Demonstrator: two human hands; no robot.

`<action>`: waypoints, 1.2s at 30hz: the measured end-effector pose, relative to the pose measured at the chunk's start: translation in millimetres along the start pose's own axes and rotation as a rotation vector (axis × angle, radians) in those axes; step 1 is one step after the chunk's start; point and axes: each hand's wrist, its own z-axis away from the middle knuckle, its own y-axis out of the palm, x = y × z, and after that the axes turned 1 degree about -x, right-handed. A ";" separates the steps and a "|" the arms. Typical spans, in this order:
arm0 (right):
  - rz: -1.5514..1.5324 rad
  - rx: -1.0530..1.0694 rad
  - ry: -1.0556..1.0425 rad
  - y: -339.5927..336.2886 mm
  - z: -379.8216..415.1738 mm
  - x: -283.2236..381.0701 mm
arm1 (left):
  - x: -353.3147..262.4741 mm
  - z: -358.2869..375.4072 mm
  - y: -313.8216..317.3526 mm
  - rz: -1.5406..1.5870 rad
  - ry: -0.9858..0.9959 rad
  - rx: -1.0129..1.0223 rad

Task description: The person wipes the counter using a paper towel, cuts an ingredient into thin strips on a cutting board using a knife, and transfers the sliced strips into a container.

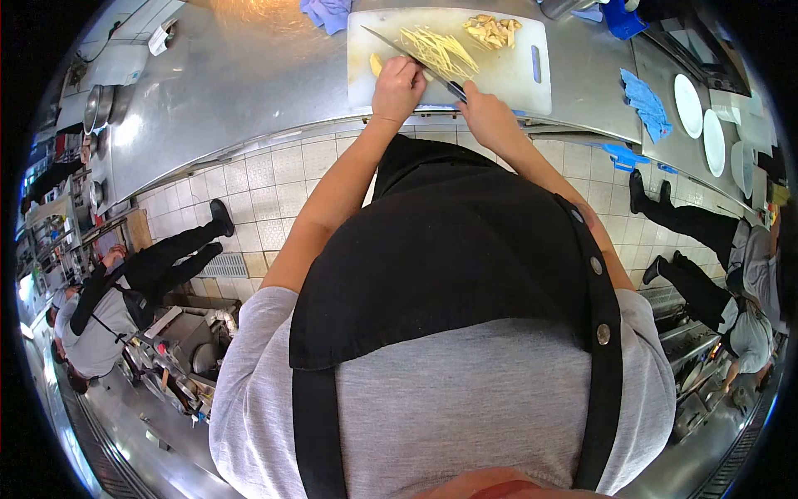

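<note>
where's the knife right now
In the head view, the knife slants across the left part of the white cutting board at top centre, gripped by the right hand, between the left hand and the yellow strips.

A: What lies on the white cutting board [515, 76]?
B: Pale yellow strips [440, 51], centre; irregular pieces [492, 32], far and right; metal surface [249, 58] beneath.
A: What is held?
B: A knife [416, 61], in the right hand [489, 116]; left hand [399, 86] curled, just beside it.
</note>
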 end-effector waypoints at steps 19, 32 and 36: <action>0.016 0.150 0.111 -28.5 41.4 -11.8 | 0.4 -0.2 0.8 -0.026 0.003 -0.037; 0.056 -0.046 -0.067 -0.3 -17.1 -4.7 | 0.2 -0.8 -0.6 -0.046 0.000 -0.018; 0.094 -0.020 -0.007 -28.8 -0.2 8.3 | -0.4 0.4 -1.1 -0.041 -0.016 -0.020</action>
